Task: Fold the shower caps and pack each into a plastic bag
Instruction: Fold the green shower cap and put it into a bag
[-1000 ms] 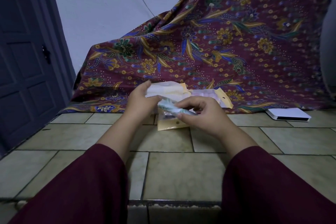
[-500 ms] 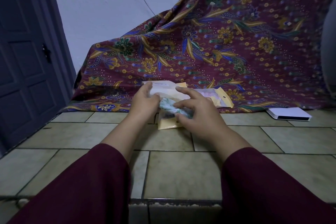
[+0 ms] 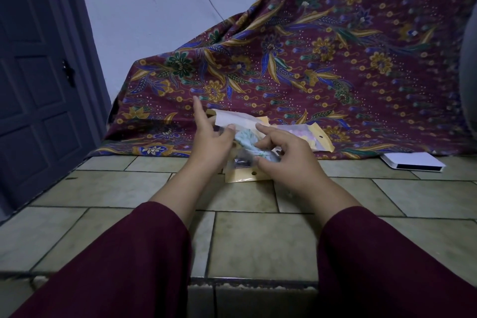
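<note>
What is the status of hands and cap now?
Left hand pinches bag. Right hand grips folded cap. Cap not yet in bag. Nothing in the way.

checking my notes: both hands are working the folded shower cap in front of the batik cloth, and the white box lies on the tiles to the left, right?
Not quite. The head view shows the white box on the tiles to the right. Both hands, left hand and right hand, do work the folded shower cap before the batik cloth.

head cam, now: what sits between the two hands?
In the head view, the folded pale-green shower cap sits between the left hand and the right hand, over a yellow-edged plastic bag on the tiles.
</note>
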